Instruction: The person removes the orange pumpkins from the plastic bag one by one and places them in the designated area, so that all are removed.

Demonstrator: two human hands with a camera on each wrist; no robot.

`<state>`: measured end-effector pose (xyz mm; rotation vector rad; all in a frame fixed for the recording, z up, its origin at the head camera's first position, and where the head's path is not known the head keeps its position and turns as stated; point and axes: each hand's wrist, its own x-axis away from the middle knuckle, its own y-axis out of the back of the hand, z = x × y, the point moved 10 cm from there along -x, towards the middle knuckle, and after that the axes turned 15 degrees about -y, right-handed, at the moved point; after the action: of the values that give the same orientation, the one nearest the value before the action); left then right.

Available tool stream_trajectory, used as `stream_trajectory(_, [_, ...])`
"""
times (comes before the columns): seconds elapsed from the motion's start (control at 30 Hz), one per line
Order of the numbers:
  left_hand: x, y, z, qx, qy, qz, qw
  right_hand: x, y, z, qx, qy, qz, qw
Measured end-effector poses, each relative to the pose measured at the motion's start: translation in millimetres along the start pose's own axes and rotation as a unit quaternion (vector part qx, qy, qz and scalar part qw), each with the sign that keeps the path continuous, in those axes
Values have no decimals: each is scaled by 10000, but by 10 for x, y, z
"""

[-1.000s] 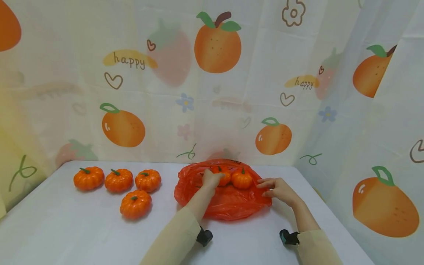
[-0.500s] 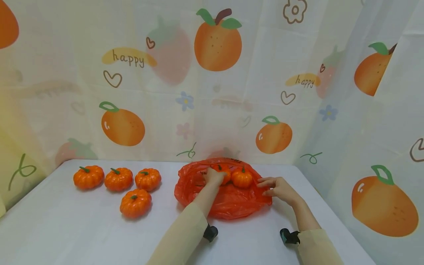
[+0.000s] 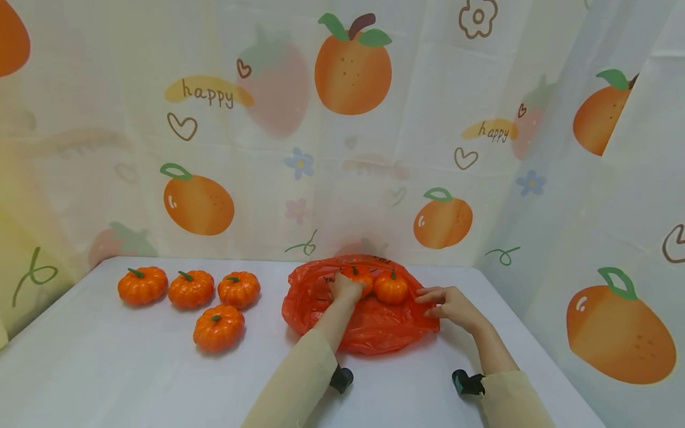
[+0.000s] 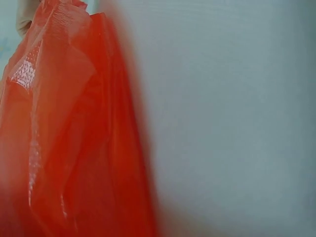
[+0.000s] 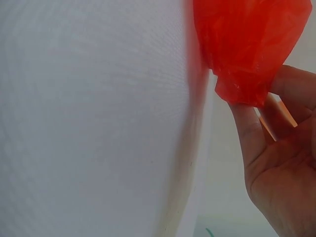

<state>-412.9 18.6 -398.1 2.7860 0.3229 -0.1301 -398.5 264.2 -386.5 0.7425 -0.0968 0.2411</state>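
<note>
- Left hand reaches into the crinkled, glossy red plastic bag, fingers curled over a small ribbed orange pumpkin inside it.
- Right hand pinches the bag's thin right edge; the right wrist view shows the film bunched between thumb and fingers.
- Just right of the left hand, a second pumpkin sits in the bag.
- Well left of the left hand, four more round, green-stemmed pumpkins rest on the smooth white surface: three in a row, one in front.
</note>
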Motion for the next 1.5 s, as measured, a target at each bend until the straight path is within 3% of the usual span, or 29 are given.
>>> stream_trajectory(0.53, [17,40,-26,-383,-110,59,9992,-27,-18,27,43,9,19,10000])
stream_trajectory(0.8, [30,61,-26,-183,-224,170,9994,-66,0,-22,98,-35,-70,9999])
stream_trajectory(1.5, [112,119,6,188,-94,305,9993,12,-17,8,-30,-116,-49,9999])
